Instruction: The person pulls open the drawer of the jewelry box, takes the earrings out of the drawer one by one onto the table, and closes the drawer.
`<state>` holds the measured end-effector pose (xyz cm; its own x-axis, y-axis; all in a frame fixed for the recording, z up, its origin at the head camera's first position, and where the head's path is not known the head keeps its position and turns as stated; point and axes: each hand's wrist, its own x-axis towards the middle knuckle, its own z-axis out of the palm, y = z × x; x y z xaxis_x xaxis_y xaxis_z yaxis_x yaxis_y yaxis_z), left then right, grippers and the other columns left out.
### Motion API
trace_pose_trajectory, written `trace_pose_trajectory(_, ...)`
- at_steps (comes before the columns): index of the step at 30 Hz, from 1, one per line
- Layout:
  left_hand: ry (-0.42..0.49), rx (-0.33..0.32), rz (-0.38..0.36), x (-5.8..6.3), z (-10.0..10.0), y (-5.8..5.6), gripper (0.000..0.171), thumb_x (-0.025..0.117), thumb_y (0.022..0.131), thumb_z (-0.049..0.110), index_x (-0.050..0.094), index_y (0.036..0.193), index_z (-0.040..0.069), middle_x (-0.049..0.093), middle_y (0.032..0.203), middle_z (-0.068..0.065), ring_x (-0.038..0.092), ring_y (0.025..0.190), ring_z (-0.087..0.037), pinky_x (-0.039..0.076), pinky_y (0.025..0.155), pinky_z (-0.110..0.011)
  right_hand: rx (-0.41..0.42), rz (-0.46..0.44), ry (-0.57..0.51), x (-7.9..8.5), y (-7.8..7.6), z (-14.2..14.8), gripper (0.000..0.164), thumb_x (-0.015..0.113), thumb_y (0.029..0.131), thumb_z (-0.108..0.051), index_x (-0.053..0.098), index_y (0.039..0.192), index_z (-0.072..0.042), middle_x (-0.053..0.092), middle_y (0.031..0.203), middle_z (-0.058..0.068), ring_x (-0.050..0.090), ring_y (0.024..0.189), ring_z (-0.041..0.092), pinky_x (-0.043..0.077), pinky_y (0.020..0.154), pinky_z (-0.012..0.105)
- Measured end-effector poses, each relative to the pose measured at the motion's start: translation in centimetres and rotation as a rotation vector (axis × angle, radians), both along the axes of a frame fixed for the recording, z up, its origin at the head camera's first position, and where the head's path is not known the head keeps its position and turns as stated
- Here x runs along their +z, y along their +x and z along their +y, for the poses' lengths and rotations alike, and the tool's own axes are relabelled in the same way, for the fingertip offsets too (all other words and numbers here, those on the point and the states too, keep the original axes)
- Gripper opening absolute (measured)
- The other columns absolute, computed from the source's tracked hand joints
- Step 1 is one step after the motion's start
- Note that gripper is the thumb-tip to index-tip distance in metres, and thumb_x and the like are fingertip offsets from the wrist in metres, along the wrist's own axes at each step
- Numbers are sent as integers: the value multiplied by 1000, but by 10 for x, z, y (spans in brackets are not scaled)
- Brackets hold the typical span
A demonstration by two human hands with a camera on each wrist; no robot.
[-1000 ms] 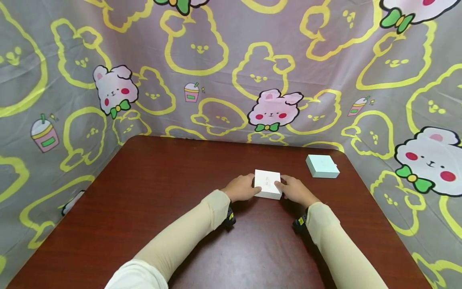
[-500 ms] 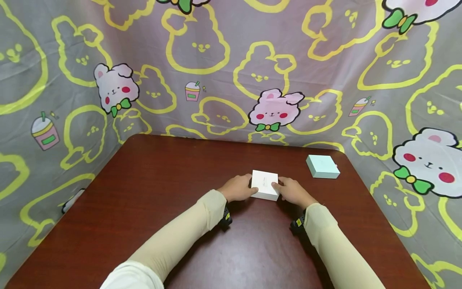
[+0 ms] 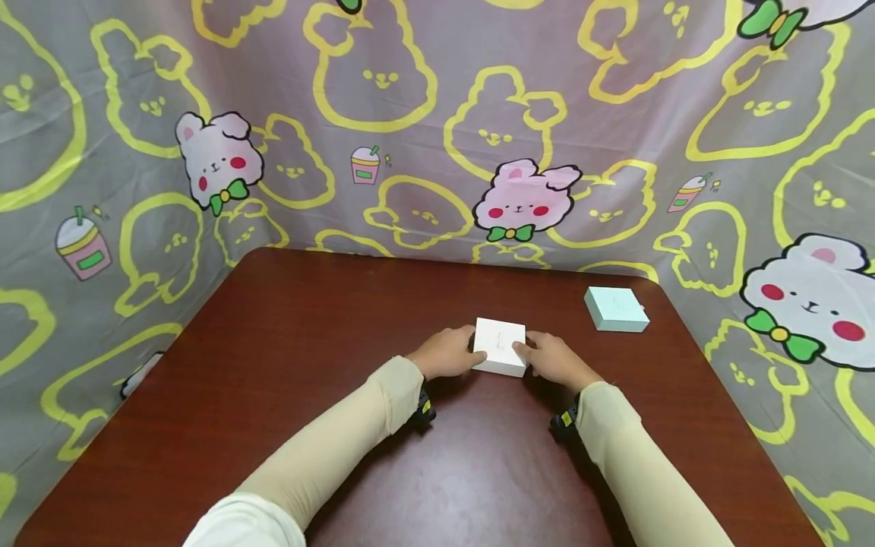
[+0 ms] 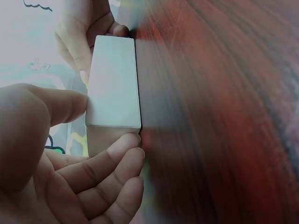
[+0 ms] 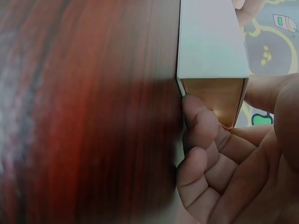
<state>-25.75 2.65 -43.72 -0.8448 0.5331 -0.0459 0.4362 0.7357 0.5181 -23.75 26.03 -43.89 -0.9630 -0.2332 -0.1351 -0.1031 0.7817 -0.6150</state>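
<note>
A small square white box (image 3: 501, 342) with fine print on top lies on the dark wooden table, between both hands. My left hand (image 3: 446, 354) grips its left side, thumb on the top and fingers at the end face. From the right, my right hand (image 3: 557, 359) holds it the same way. In the left wrist view the plain long side of the white box (image 4: 113, 81) shows beside my left hand (image 4: 84, 182). In the right wrist view my right hand's (image 5: 233, 168) fingertips touch a recessed, shaded end of the white box (image 5: 212, 39).
A pale mint-green box (image 3: 617, 308) with a small tab on its right side lies near the table's back right corner. Behind and beside the reddish-brown table (image 3: 307, 319) hangs a grey cloth (image 3: 410, 76) with rabbit pictures and yellow outlines.
Both hands have shifted the white box slightly left along the table, keeping their grip on it. The mint-green box has stayed in place; the head view has tilted a little.
</note>
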Motion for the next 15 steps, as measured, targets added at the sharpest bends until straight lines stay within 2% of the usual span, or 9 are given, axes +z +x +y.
trace_pose_trajectory(2,-7,1,8,0,-2,1,56,60,95,41,50,136,5,68,99,-3,61,82,-12,48,80,-32,2,1,2,0,1,-2,42,49,103,-34,56,126,0,61,78,4,59,65,19,48,64,36)
trace_pose_trajectory(7,-7,-7,-8,1,-7,3,60,60,95,41,48,139,3,68,91,-3,63,83,-14,48,84,-34,20,2,0,-3,1,-5,45,49,103,-35,55,128,2,61,77,4,59,64,19,48,63,36)
trace_pose_trajectory(9,-5,-13,-10,1,-10,4,61,60,95,41,46,140,3,69,93,-4,63,87,-14,48,86,-34,27,5,-9,-4,2,-7,44,49,103,-34,55,127,2,61,76,4,58,63,19,48,62,36)
trace_pose_trajectory(13,-8,-15,0,0,-14,5,61,59,95,42,46,141,3,68,110,-8,62,97,-15,47,89,-34,25,4,-26,-4,3,-11,38,51,102,-33,58,123,-2,60,75,3,58,63,19,48,60,35)
trace_pose_trajectory(15,-5,-14,-3,1,-15,5,61,59,95,42,46,141,4,67,111,-8,63,97,-16,47,88,-35,25,6,-23,-3,4,-12,37,51,102,-33,59,122,-3,60,74,3,58,62,19,48,60,35)
